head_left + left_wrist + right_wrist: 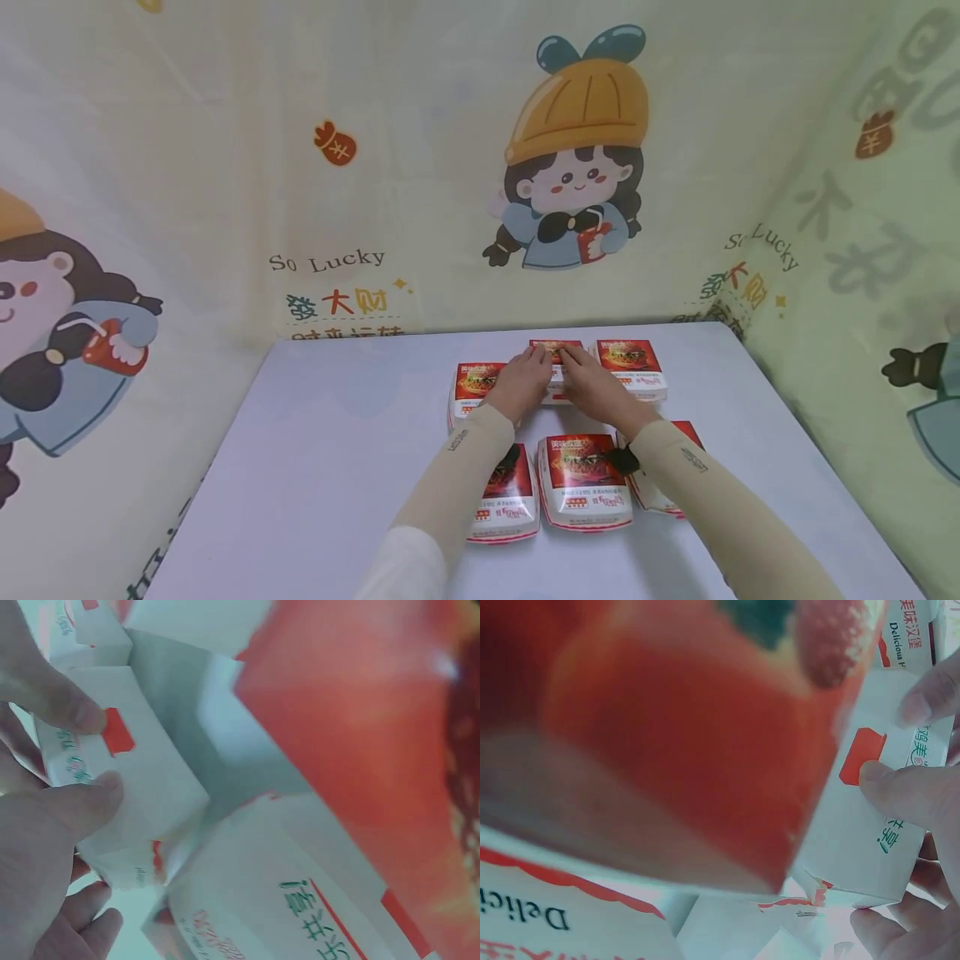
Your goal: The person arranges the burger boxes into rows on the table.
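Note:
My left hand (527, 377) and right hand (596, 385) hold a red-and-white paper burger box (556, 399) between them, in the middle of the back row. In the left wrist view, both thumbs press the white front of this box (154, 791), beside a small red tab (118, 733). From the right wrist, the same white front (832, 840) shows, with fingers curled round its far side and underneath. To its left is another burger box (477, 382), partly behind my left wrist. A further burger box (628, 356) lies just right of my right hand.
Nearer to me, a front row has a left box (504, 508), a middle box (585, 483) and a right box (656, 492); my forearms partly cover the outer two. They lie on a white table (330, 467). A cartoon-printed curtain (435, 208) hangs behind and beside it.

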`<control>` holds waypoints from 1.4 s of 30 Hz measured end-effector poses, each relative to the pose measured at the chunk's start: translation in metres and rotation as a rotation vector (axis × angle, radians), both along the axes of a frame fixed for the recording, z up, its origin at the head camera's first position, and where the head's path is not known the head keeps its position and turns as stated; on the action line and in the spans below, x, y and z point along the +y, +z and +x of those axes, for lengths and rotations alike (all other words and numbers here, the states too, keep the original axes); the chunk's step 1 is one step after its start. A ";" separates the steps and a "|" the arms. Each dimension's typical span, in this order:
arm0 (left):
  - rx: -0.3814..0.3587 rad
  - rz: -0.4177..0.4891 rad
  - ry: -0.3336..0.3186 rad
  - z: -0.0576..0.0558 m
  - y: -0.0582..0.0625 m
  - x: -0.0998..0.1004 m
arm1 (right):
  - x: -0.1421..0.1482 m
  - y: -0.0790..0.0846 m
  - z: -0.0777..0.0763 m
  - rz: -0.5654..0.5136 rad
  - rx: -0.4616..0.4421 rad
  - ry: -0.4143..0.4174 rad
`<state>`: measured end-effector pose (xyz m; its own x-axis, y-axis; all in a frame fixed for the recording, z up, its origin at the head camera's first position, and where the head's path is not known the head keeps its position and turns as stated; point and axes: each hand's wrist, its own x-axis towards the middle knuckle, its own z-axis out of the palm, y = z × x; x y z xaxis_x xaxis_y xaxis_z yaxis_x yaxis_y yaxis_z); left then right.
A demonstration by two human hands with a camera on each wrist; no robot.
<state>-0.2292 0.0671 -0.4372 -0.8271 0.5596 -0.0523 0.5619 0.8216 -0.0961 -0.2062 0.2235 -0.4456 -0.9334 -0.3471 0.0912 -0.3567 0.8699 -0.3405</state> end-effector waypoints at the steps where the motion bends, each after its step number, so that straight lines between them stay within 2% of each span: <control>1: -0.001 0.003 -0.004 0.000 0.000 0.000 | 0.001 -0.001 0.001 0.000 0.007 0.003; 6: -0.025 0.023 0.024 0.003 0.001 0.002 | 0.005 -0.005 0.003 0.000 0.050 0.021; 9: -0.029 0.032 0.048 0.003 0.000 0.003 | 0.005 -0.005 0.003 -0.009 0.026 0.011; 16: -0.101 0.039 0.101 -0.002 -0.005 0.008 | 0.005 -0.002 -0.001 -0.051 -0.169 -0.102; 19: -0.111 0.033 0.111 -0.002 -0.006 0.009 | 0.006 -0.002 -0.002 -0.055 -0.206 -0.106; 25: -0.064 0.012 0.081 -0.002 -0.006 0.008 | 0.005 -0.003 -0.002 -0.051 -0.226 -0.121; 30: -0.022 -0.011 0.055 -0.001 -0.009 0.008 | 0.005 -0.003 -0.002 -0.044 -0.200 -0.120; 35: 0.021 -0.020 0.032 0.004 -0.009 0.008 | 0.008 -0.005 0.001 -0.042 -0.184 -0.123; 42: 0.034 -0.039 0.013 0.011 -0.009 0.007 | 0.012 -0.005 0.009 -0.035 -0.160 -0.118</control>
